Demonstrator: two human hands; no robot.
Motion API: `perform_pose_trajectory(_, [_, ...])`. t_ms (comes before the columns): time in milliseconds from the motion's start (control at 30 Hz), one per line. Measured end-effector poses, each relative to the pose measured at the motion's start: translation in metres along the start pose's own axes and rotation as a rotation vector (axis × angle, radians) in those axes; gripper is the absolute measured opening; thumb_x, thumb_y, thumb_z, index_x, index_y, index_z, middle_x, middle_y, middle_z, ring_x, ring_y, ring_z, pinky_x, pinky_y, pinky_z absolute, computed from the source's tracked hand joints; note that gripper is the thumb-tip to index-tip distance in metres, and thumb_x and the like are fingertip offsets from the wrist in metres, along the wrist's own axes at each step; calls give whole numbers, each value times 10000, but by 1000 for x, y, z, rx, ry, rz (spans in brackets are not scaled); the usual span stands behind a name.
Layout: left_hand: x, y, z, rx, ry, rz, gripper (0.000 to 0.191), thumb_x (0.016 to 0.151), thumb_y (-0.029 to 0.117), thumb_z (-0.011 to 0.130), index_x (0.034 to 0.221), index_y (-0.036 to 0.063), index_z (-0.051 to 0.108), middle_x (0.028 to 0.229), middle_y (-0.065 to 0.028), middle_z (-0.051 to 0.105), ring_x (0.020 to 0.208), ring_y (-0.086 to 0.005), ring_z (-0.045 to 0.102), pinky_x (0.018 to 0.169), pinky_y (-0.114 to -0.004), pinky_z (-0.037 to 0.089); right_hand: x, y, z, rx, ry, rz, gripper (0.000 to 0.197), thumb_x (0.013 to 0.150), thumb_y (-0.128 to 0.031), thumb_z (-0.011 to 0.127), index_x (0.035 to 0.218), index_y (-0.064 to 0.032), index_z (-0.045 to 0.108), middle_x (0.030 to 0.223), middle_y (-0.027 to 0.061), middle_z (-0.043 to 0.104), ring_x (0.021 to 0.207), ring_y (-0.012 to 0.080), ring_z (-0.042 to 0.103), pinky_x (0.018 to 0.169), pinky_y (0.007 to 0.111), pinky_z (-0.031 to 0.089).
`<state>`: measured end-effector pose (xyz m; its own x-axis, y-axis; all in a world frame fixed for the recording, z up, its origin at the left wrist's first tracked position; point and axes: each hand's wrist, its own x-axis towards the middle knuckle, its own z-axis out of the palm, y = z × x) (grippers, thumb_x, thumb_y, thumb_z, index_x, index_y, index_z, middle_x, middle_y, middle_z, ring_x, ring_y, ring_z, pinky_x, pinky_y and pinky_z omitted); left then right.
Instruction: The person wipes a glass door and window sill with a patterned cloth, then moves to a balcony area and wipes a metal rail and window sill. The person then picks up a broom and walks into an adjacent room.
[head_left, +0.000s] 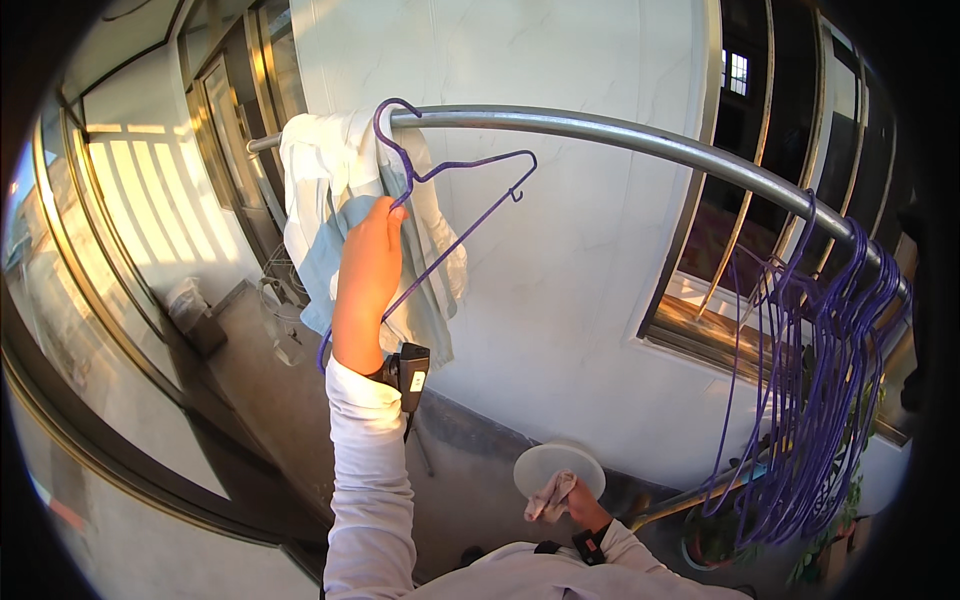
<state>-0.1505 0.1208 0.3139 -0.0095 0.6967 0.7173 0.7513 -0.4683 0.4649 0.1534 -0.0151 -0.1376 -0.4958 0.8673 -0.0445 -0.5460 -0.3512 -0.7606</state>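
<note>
My left hand (373, 259) is raised and grips a purple clothes hanger (480, 238) just below its hook, which lies at the metal rail (555, 124). Whether the hook rests on the rail or is just in front of it, I cannot tell. Behind this hanger, white and light-blue clothing (322, 191) hangs at the rail's left end. Low in the view, my right hand (586, 504) holds a crumpled pinkish cloth (551, 496) above a round, pale object (574, 459), partly hidden by the cloth.
Many purple hangers (832, 360) hang bunched at the rail's right end, before a barred window (750, 187). Below them are potted plants (712, 536) and a long pole (675, 506). Glass panels (97, 262) stand at left, with a bagged item (187, 307) on the floor.
</note>
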Motion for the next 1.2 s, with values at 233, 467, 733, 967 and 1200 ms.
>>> perform_pose_trajectory(233, [-144,-20,31,-179,-196,-170,268,935,229,460,792,3,481,571,-182,454,510,-341,456,477,-380,333,-23,-68,10,21,162,-227,382,890,-397,522,1036,-44,544,977,79,604,893,202,596,791,357,494])
perform_pose_trajectory(467, [-247,-39,77,148,-378,-242,412,875,335,559,607,42,449,507,-127,431,453,-311,427,423,-376,315,-48,-119,82,-144,291,-341,376,937,-232,458,1229,6,452,1205,90,526,1107,228,518,961,369,410])
perform_pose_trajectory(733, [-288,6,95,-36,-641,-262,320,907,277,512,689,47,471,556,-156,476,506,-349,492,455,-406,355,22,-89,145,-1520,250,-630,453,682,22,619,1122,-36,530,1143,98,529,1163,320,454,1020,444,294])
perform_pose_trajectory(967, [-287,28,93,-223,-696,-284,234,948,233,430,808,51,474,629,-188,527,574,-405,516,503,-451,389,33,-100,142,-1563,219,-833,232,626,-144,639,841,-76,585,827,49,555,822,246,514,760,379,366])
perform_pose_trajectory(1200, [-311,18,115,-226,-692,-198,117,879,136,490,838,35,532,689,-206,560,636,-406,553,541,-462,430,36,-87,165,-1384,295,-939,153,667,-142,628,780,-63,562,780,68,530,743,257,498,686,377,385])
